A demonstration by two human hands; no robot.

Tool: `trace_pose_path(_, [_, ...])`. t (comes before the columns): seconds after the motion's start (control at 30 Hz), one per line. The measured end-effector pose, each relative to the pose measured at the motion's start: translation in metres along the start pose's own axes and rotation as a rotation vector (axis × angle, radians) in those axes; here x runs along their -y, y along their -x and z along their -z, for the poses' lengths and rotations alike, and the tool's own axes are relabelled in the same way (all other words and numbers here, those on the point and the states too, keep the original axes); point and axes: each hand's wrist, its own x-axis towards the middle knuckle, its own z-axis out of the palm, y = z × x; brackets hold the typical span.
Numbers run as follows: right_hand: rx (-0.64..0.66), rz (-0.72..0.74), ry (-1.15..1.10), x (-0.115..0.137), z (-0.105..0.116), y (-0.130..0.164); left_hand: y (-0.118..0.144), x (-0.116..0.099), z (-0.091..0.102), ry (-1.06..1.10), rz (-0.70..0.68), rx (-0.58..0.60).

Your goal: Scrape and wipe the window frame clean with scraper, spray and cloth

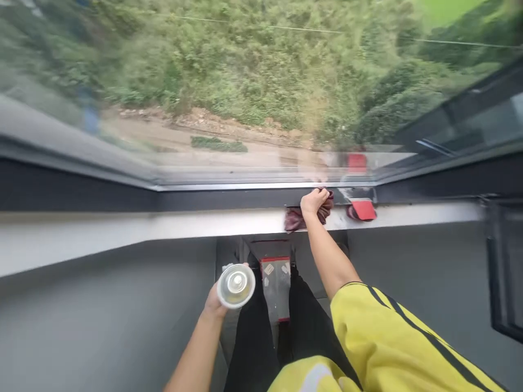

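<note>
Two hands: right hand (pixel 314 200) grips cloth (pixel 295 219); left hand (pixel 215 302) holds, seemingly, bottle (pixel 236 285).

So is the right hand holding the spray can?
No, the right hand grips a dark red cloth on the sill; the left hand holds the can.

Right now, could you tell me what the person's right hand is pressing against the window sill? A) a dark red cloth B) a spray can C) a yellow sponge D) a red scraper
A: the right hand is closed in a grip on a dark red cloth bunched on the white sill, while the left hand holds a can lower down.
</note>
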Motion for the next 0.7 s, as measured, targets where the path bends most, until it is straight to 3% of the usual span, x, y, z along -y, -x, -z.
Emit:
trace_pose_path(0.1, [0.050, 0.176, -0.041, 0.043, -0.019, 0.036, 0.011, 0.002, 0.000, 0.033, -0.095, -0.062])
trace_pose_path(0.17, [0.168, 0.361, -0.063, 0.059, -0.019, 0.056, 0.016, 0.006, 0.005, 0.040, -0.156, -0.109])
trace_pose_path(0.27, [0.416, 0.672, 0.002, 0.059, -0.001, 0.070, 0.022, 0.010, 0.019, 0.025, -0.172, -0.176])
trace_pose_path(0.33, [0.477, 0.764, 0.103, 0.046, 0.018, 0.065, 0.025, 0.012, 0.029, 0.027, -0.157, -0.200])
trace_pose_path(0.43, [0.417, 0.637, 0.196, 0.024, 0.048, 0.050, 0.028, 0.011, 0.042, 0.043, -0.170, -0.228])
trace_pose_path(0.53, [0.498, 0.496, 0.051, 0.033, 0.073, 0.044, 0.034, 0.011, 0.051, 0.064, -0.204, -0.223])
trace_pose_path(0.6, [0.670, 0.457, -0.110, 0.066, 0.083, 0.053, 0.041, 0.013, 0.053, 0.072, -0.213, -0.189])
trace_pose_path(0.7, [1.126, 0.378, -0.406, 0.142, 0.075, 0.089, 0.055, 0.014, 0.055, 0.089, -0.266, -0.111])
